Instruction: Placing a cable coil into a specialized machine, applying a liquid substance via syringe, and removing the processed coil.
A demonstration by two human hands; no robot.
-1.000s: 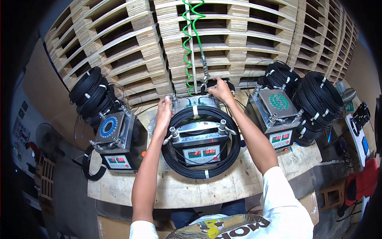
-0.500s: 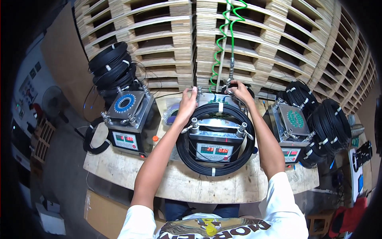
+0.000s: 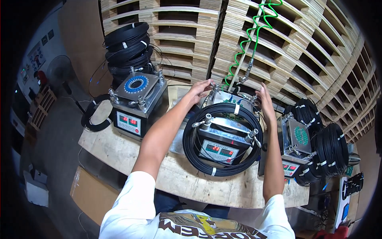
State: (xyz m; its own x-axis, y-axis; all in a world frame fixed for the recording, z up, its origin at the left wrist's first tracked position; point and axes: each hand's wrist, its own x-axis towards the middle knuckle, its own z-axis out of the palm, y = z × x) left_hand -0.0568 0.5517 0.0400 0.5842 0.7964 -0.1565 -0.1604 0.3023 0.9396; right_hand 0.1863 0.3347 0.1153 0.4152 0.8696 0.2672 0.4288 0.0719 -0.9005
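A coil of black cable (image 3: 187, 147), bound with white ties, leans around the front of the middle machine (image 3: 219, 150), a metal box with a lit red-digit display. My left hand (image 3: 199, 91) is at the machine's rear left, its fingers stretched toward a metal clamp post (image 3: 216, 87); whether they touch it is unclear. At the rear right my right hand (image 3: 265, 99) has its fingers raised and apart beside another clamp post (image 3: 254, 98), holding nothing. Between the hands a metal plate (image 3: 227, 97) carries small green and blue connectors. My forearms pass either side of the coil.
To the left stands a similar machine (image 3: 131, 107) with a ring of blue connectors, stacked black coils (image 3: 129, 46) behind it. At right is a machine (image 3: 296, 137) with green connectors, near more coils (image 3: 330, 147). A green spiral hose (image 3: 254, 40) hangs before wooden pallets (image 3: 179, 30).
The head view has turned, shifting the scene rightward. My right hand has come away from the rear clamp and its fingers have spread. My left fingers now stretch toward the left post. The middle display differs.
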